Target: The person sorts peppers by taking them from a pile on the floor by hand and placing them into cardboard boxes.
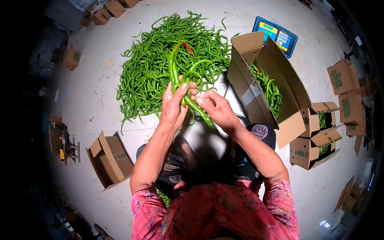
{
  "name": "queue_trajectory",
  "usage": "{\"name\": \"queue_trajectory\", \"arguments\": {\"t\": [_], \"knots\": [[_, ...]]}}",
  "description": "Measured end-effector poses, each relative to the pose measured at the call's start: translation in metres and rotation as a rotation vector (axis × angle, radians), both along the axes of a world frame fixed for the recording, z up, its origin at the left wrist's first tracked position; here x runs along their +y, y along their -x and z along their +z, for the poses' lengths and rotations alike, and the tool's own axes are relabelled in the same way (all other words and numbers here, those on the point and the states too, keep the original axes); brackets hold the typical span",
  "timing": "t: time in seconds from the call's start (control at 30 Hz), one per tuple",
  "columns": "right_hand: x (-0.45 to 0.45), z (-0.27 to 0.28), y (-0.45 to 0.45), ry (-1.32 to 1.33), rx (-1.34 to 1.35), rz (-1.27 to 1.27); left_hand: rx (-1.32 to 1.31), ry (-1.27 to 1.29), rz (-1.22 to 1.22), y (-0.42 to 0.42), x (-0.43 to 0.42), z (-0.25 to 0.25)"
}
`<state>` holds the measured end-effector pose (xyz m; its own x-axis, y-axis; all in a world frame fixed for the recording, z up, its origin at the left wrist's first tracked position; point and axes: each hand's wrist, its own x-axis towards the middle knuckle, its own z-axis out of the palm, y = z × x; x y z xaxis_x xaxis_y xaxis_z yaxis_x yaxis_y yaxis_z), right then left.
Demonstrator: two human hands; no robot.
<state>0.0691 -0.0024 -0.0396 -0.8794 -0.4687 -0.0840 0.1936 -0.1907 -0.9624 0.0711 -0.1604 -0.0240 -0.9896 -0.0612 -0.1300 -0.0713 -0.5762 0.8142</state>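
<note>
My left hand (173, 105) is closed around several long green chili peppers (173, 66), above the near side of a large heap. One of them curves upward and has a red tip (189, 49). Another green chili pepper (203, 114) slants down to the right out of the grip. Close beside it, my right hand (219, 111) has its thumb and fingers pinched together at the held peppers; whatever is between the fingertips is hidden. Beyond both hands, the heap of green chili peppers (150, 68) lies on the floor.
An open cardboard box (244, 86) partly filled with peppers stands at my right, before a blue scale display (290, 46). Another open carton (108, 160) lies at my left. More boxes (300, 154) with peppers are at the far right, on the pale tiled floor (92, 112).
</note>
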Motion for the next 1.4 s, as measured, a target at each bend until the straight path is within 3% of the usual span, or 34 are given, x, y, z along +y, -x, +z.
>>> {"name": "queue_trajectory", "arguments": {"t": [0.07,0.17,0.3,0.47,0.57,0.6,0.83,1.0,1.13,1.23,1.4], "knots": [[0.0,0.001,0.008,-0.079,-0.047,-0.049,0.001,-0.078,-0.033,0.002,-0.004,-0.008],[-0.009,-0.01,0.007,0.072,-0.125,-0.011,-0.008,-0.117,-0.073,0.001,-0.004,-0.01],[-0.018,-0.011,0.007,0.071,-0.177,-0.002,-0.033,-0.106,-0.089,-0.001,-0.003,-0.006],[-0.025,-0.024,0.013,-0.148,-0.002,-0.054,-0.047,-0.141,-0.127,-0.003,-0.002,-0.013],[-0.03,-0.016,0.011,0.058,-0.064,-0.171,-0.033,-0.134,-0.125,-0.003,-0.003,-0.016],[-0.029,-0.01,0.011,-0.094,-0.066,-0.213,-0.028,-0.14,-0.127,-0.004,0.0,-0.012],[-0.027,-0.004,0.017,0.086,-0.06,-0.255,0.009,-0.152,-0.154,-0.005,-0.001,-0.013],[-0.018,-0.001,0.028,-0.121,0.067,-0.282,-0.009,-0.173,-0.19,-0.006,-0.005,-0.02],[-0.016,-0.004,0.034,0.069,-0.077,-0.362,-0.033,-0.235,-0.211,-0.007,-0.007,-0.008],[-0.001,0.011,0.03,-0.199,0.164,-0.407,-0.123,-0.238,-0.059,-0.007,-0.015,-0.007],[0.0,0.008,0.01,-0.411,0.302,-0.15,-0.189,-0.294,0.044,-0.001,-0.025,-0.013]]}}
